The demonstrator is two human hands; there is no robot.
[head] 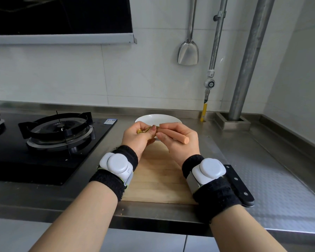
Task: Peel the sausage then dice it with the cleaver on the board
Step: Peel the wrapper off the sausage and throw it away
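Observation:
A pink sausage (182, 139) is held above the far end of the wooden board (158, 180). My right hand (178, 140) is closed around it, and its cut end sticks out to the right. My left hand (136, 137) pinches a strip of yellowish casing (144, 130) at the sausage's left end. The two hands touch at the fingertips. The cleaver (239, 186) lies to the right of the board with only its black riveted handle showing; my right wrist hides the blade.
A white plate (153, 118) stands behind the hands, near the wall. A black gas hob (49, 135) with a burner grate fills the left of the steel counter (273, 170). A spatula (188, 51) and pipes hang on the tiled wall.

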